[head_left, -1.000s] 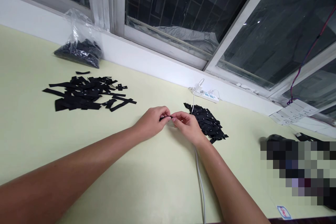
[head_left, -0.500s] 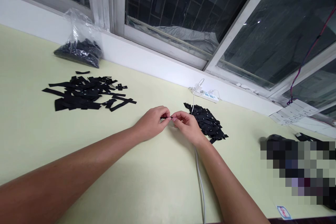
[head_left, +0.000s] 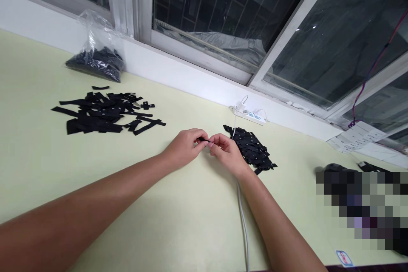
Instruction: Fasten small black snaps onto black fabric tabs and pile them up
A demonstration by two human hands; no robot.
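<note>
Between my fingertips, above the middle of the table, is a small black fabric strip (head_left: 203, 139), mostly hidden by the fingers. My left hand (head_left: 185, 149) pinches its left part with thumb and fingers. The fingers of my right hand (head_left: 227, 152) are closed on its right end, almost touching the left fingertips. A loose heap of black strips (head_left: 98, 112), some with small pale spots, lies to the left beyond my left hand. Just right of my right hand is a denser heap of black strips (head_left: 253, 146).
A clear plastic bag (head_left: 95, 57) with black pieces inside leans by the wall. A power strip (head_left: 250, 114) stands at the back. Its pale cable (head_left: 242, 216) runs under my right forearm to the front edge. Dark, blurred-out items lie at right beside a label (head_left: 344, 258).
The black strip between my hands has tilted and shows a little more near the left fingertips. Both hands stay in almost the same place; the heaps look unchanged.
</note>
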